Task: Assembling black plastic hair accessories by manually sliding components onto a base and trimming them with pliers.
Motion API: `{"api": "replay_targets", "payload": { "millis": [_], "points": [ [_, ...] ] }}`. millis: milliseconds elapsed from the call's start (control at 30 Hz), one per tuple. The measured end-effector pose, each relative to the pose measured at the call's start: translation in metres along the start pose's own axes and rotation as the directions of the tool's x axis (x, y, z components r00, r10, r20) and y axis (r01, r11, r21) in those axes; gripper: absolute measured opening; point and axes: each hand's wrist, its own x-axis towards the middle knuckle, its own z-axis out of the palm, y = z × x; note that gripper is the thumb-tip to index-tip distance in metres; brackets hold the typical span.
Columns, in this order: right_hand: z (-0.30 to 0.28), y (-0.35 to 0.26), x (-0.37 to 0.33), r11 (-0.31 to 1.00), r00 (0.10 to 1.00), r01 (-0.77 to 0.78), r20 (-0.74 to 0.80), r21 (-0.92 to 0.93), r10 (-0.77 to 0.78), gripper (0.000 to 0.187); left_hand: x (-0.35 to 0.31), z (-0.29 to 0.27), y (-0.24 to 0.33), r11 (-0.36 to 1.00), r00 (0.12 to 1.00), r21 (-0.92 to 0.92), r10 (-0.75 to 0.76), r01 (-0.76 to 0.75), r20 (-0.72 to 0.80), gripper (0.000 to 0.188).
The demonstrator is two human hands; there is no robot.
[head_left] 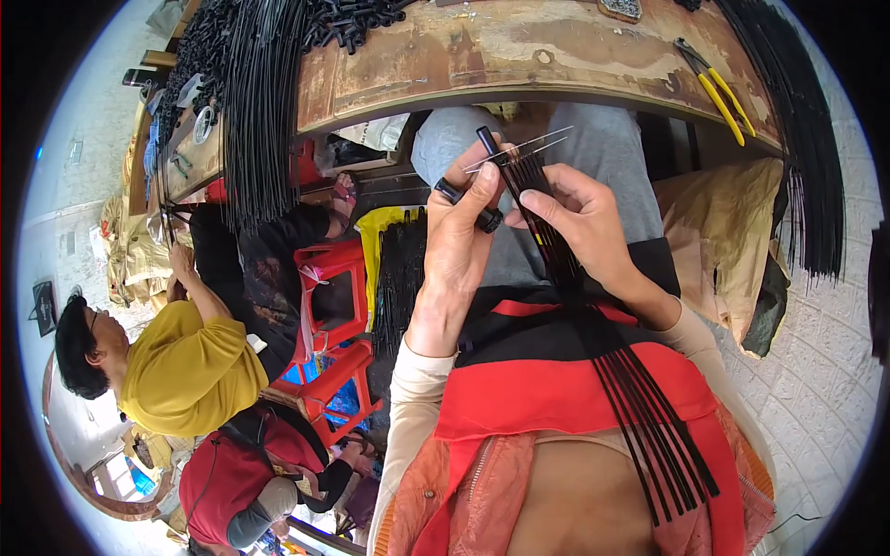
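Observation:
My left hand (456, 215) is closed, with thumb and finger pinching near the top end of a bundle of long thin black ribs (559, 264), like umbrella ribs. Across that end lie thin metal wires (547, 141), and a short black tube (486, 139) sticks up there. Against the left palm is a black cylindrical part (469, 206), partly covered by the thumb. My right hand (584, 220) is closed round the ribs just below, its thumb on top. The ribs' lower ends fan out over the red apron (519, 398) on my lap.
A worn wooden table (417, 69) stands ahead, with yellow-handled pliers (718, 90) at its right. Hanging black rods (264, 111) crowd its left, more black rods (802, 139) its right. Red stools (334, 296) and a co-worker in a yellow top (190, 375) are at left.

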Motion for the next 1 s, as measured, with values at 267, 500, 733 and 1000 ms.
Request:
{"api": "replay_targets", "payload": {
  "millis": [267, 500, 733, 1000],
  "points": [
    [-0.018, -0.001, 0.010, 0.996, 0.985, -0.080, 0.156, 0.047, 0.072, 0.021, 0.000, 0.009, -0.001, 0.998, 0.999, -0.031, -0.051, 0.050, -0.013, 0.039],
    [-0.020, 0.001, 0.009, 0.999, 0.990, -0.051, 0.134, 0.002, 0.050, 0.021, 0.005, -0.006, -0.005, 0.981, 0.975, 0.094, -0.180, 0.169, 0.133, 0.059],
    [-0.030, 0.000, 0.019, 0.952, 0.950, -0.212, 0.274, 0.222, 0.148, 0.028, 0.007, -0.002, -0.003, 0.987, 0.970, 0.045, -0.161, 0.156, 0.182, 0.046],
    [-0.027, 0.000, 0.020, 0.957, 0.944, -0.195, 0.306, 0.213, 0.124, 0.029, 0.015, 0.001, 0.007, 0.996, 0.986, 0.066, -0.075, 0.066, 0.148, 0.049]
  ]
}}
